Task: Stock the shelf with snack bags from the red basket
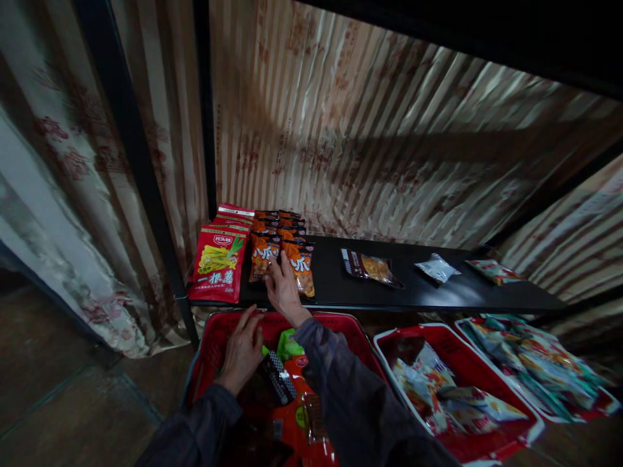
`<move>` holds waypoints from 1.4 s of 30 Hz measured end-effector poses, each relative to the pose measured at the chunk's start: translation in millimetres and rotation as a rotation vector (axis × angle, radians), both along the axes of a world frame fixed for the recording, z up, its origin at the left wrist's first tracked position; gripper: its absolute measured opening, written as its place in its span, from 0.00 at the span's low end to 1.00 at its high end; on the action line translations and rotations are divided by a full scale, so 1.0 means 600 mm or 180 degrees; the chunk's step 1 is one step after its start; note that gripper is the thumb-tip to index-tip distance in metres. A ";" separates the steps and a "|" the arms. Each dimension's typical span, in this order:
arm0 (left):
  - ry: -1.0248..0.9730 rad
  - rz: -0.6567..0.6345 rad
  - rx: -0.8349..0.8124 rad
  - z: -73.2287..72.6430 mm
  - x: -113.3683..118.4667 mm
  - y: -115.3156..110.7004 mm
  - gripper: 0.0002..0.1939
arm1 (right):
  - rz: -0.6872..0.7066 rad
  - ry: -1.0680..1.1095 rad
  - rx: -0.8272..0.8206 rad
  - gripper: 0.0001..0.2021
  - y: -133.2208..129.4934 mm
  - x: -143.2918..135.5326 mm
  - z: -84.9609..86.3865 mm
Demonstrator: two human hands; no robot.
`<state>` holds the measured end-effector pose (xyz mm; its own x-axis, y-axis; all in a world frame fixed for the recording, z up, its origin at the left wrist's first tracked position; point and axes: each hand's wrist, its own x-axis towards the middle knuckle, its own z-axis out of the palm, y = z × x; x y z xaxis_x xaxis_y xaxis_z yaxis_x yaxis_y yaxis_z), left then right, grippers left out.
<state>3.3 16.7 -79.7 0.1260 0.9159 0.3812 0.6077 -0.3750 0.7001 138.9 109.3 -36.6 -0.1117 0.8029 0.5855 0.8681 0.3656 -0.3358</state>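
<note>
On the left part of the black shelf, orange snack bags stand in two short rows. My right hand reaches over the shelf edge, its fingers extended against the front orange bags, near the gap between the two rows. My left hand hovers above the near red basket, holding nothing, with its fingers loosely apart. Inside that basket lie a large orange-red package, a black packet with a checkered edge and a green packet. My forearms hide part of the contents.
Red snack bags stand left of the orange ones. Farther right on the shelf lie a brown packet, a silvery packet and a red-and-white packet. Two more baskets of packets are at right. A black post rises at left.
</note>
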 end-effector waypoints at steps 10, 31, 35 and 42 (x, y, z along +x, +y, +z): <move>-0.0080 0.0016 -0.0113 -0.004 -0.007 0.001 0.19 | -0.0438 -0.0148 -0.0513 0.28 0.024 -0.046 0.012; -0.0636 0.0190 -0.0074 0.039 0.037 0.165 0.27 | -0.0270 0.0285 -0.0720 0.29 0.026 -0.041 -0.003; -0.0528 0.0154 -0.0077 0.040 0.039 0.165 0.28 | -0.0264 0.0279 -0.0757 0.28 0.025 -0.040 0.000; -0.0619 0.0243 0.0051 0.029 0.042 0.166 0.26 | -0.0201 0.0226 -0.0656 0.28 0.025 -0.038 -0.004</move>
<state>28.8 116.5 -62.6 -0.0211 0.9135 0.4062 0.4887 -0.3450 0.8013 116.2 124.4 -39.0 -0.0219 0.9105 0.4130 0.8586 0.2287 -0.4587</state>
